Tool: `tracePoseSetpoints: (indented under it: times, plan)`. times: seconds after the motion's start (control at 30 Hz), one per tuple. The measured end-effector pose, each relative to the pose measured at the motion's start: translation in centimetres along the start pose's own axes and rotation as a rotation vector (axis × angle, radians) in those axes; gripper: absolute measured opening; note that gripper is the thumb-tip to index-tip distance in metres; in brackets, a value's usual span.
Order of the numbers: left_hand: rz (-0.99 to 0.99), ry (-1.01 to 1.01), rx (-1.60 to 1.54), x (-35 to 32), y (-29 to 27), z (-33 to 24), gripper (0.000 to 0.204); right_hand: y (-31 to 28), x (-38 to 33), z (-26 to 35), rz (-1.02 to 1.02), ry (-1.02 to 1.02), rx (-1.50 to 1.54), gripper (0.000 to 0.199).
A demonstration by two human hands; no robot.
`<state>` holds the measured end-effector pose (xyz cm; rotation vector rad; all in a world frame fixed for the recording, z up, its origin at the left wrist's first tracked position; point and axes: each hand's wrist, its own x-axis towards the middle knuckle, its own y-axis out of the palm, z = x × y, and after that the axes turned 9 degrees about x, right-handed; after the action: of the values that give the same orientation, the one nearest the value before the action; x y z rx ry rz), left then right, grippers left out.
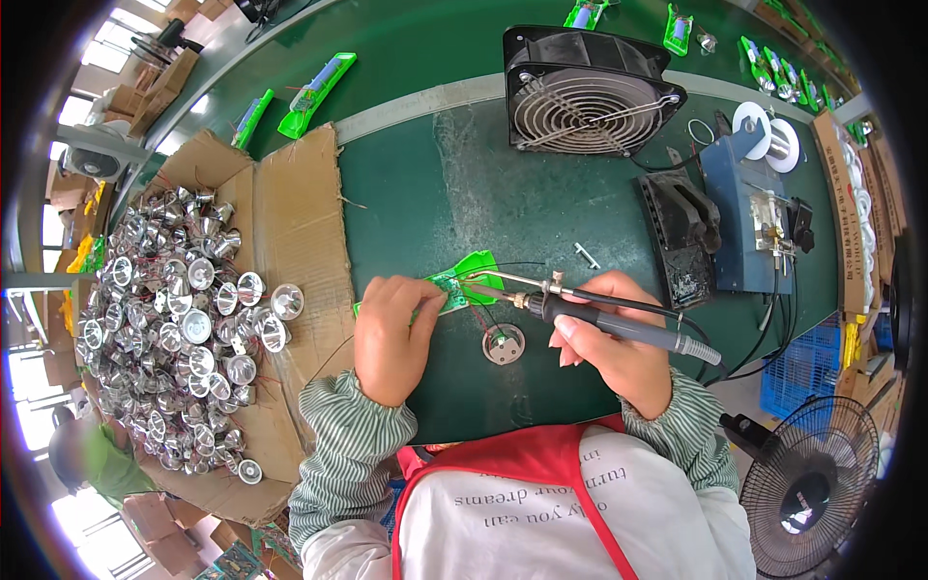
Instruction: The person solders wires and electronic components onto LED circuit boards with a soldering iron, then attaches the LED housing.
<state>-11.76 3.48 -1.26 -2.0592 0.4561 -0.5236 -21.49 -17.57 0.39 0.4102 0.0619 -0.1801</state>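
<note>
My left hand (390, 333) pinches the near left part of a bright green plastic shell (478, 263), fingers curled over its edge. Inside the shell sits a small green circuit board (447, 284). My right hand (619, 338) grips a soldering iron (633, 332) with a dark handle and a thin metal feed tube alongside. The iron's tip points left and reaches the board; whether it touches cannot be made out. Just below the shell lies a round metal lamp reflector (503, 345), face down, with thin wires running up toward the board.
An opened cardboard box (295, 222) heaped with silver reflectors (198, 329) stands left. A square black fan (590, 106) stands at the back. On the right are a black iron stand (680, 232), a blue solder feeder (744, 208) with a white spool, and cables. Other green shells (317, 95) lie behind.
</note>
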Motion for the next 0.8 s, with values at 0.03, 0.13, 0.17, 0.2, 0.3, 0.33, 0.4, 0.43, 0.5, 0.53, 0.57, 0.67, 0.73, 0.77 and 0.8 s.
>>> tracePoseSetpoints:
  times: [0.03,0.13,0.17,0.2,0.3,0.33,0.4,0.43,0.5,0.53,0.57,0.67,0.73,0.77,0.8]
  plan:
    - [0.010,0.054,0.061,0.0,0.0,0.0,0.008,0.1,0.1,0.0,0.000,0.003,-0.001,0.016]
    - [-0.004,0.024,0.077,0.1,-0.2,-0.5,0.006,0.2,0.5,-0.3,-0.005,0.070,0.000,0.014]
    - [-0.003,0.020,0.078,0.1,-0.3,-0.5,0.006,0.2,0.7,-0.4,0.004,0.096,0.002,0.014]
    - [0.020,0.045,0.103,0.2,-0.4,-0.5,0.007,0.3,0.9,-0.5,0.013,0.123,0.004,0.013]
    - [0.055,0.068,0.128,0.4,-0.6,-0.4,0.008,0.4,1.2,-0.9,0.027,0.139,-0.007,0.014]
    - [0.066,0.069,0.126,0.4,-0.6,-0.4,0.008,0.4,1.3,-1.0,0.028,0.141,-0.006,0.014]
    - [0.083,0.077,0.132,0.6,-0.7,-0.3,0.008,0.5,1.4,-1.1,0.029,0.160,-0.004,0.014]
    - [0.100,0.086,0.139,0.7,-0.7,-0.3,0.008,0.5,1.4,-1.2,0.028,0.161,-0.005,0.014]
    - [0.131,0.095,0.149,1.0,-1.0,-0.3,0.007,0.6,1.5,-1.1,0.029,0.163,-0.004,0.014]
    - [0.162,0.106,0.159,1.1,-1.2,-0.4,0.007,0.6,1.5,-1.0,0.030,0.164,-0.004,0.014]
    - [0.163,0.105,0.159,1.2,-1.2,-0.3,0.007,0.6,1.5,-1.0,0.033,0.165,-0.020,0.014]
    - [0.198,0.127,0.172,1.6,-1.4,-0.1,0.007,0.6,1.6,-1.0,0.040,0.172,-0.038,0.014]
    - [0.219,0.141,0.178,1.7,-1.4,0.0,0.006,0.7,1.7,-0.9,0.042,0.176,-0.040,0.014]
    - [0.220,0.141,0.178,1.8,-1.5,-0.1,0.006,0.7,1.7,-0.9,0.040,0.182,-0.046,0.014]
    - [0.225,0.132,0.181,1.8,-1.5,-0.2,0.006,0.7,1.7,-0.9,0.038,0.187,-0.052,0.013]
